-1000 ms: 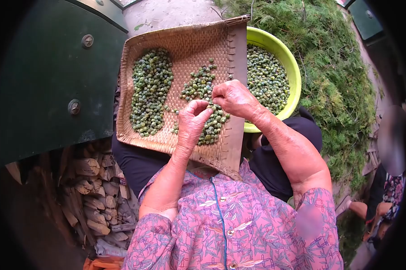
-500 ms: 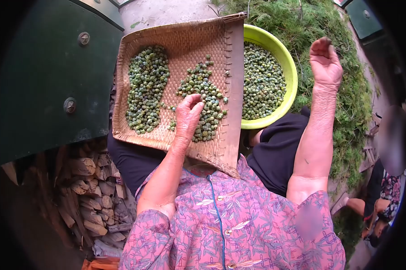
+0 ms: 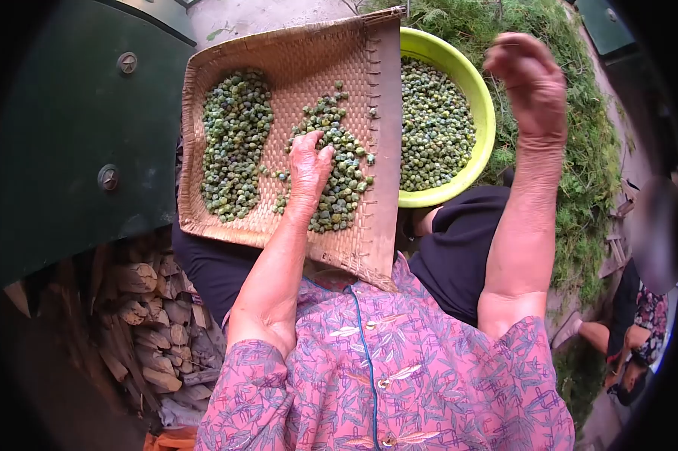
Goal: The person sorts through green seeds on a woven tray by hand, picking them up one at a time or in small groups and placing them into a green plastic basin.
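A shallow woven tray (image 3: 292, 68) rests on the person's lap, holding two heaps of small round green fruits. The larger heap (image 3: 236, 143) lies at its left; a looser one (image 3: 339, 195) is on its right half. Over the upper left part of the looser heap is my left hand (image 3: 309, 167), its fingers bent down and drawn together; what they hold is too small to make out. My right hand (image 3: 533, 90) is raised over greenery, right of a yellow-green basin (image 3: 483, 113) full of similar fruits, its fingers smeared by motion.
Cut greenery (image 3: 587, 188) covers the ground at the right. A dark green panel (image 3: 68, 120) with round metal fittings stands at the left, above stacked firewood (image 3: 158, 338). Another person (image 3: 640, 323) is partly visible at the far right.
My right hand has moved up, and its fingers have blurred. My left hand has shifted up and slightly left over the loose heap. Tray and basin appear slightly farther left and up in view.
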